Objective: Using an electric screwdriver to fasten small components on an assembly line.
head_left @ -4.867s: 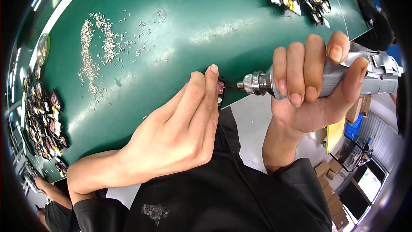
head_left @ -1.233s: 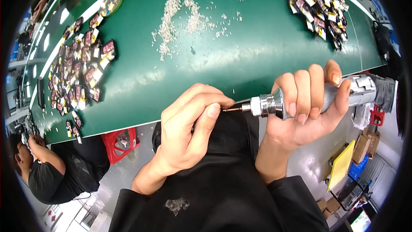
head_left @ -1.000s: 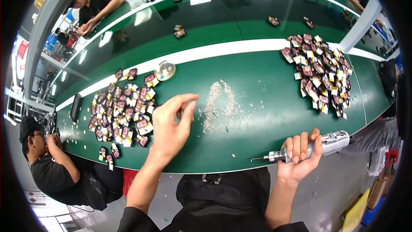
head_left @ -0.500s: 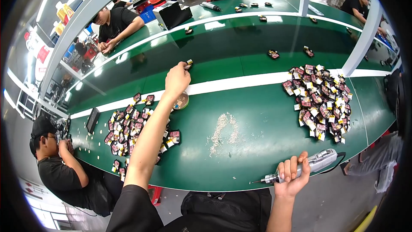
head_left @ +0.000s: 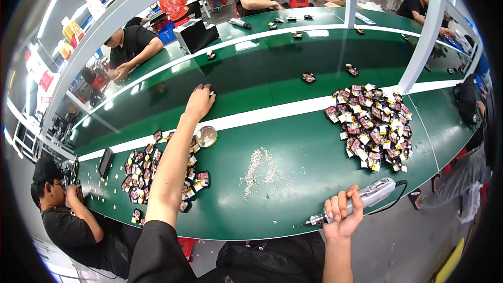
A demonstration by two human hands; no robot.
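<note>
My left hand [head_left: 199,101] is stretched far out over the green belt, its fingers closed on a small dark part at the belt's middle, beyond the white stripe. My right hand [head_left: 343,215] stays near the front edge of the green table [head_left: 293,126] and grips a grey hand-held rotary tool [head_left: 361,199] whose thin tip points left. A heap of small red-and-black parts [head_left: 372,126] lies to the right, and another heap of parts [head_left: 152,170] lies under my left forearm. Pale shavings [head_left: 260,163] are scattered between them.
A small round metal dish [head_left: 206,136] sits beside the left heap. Loose parts [head_left: 308,77] dot the far belt. A white post [head_left: 427,31] rises at the right. Seated people work at the far side [head_left: 131,47] and at my left [head_left: 68,215].
My left hand left the tool's tip and reached far forward over the belt. The right hand lowered the rotary tool to the table's front edge. The view lifted from my lap to the whole line.
</note>
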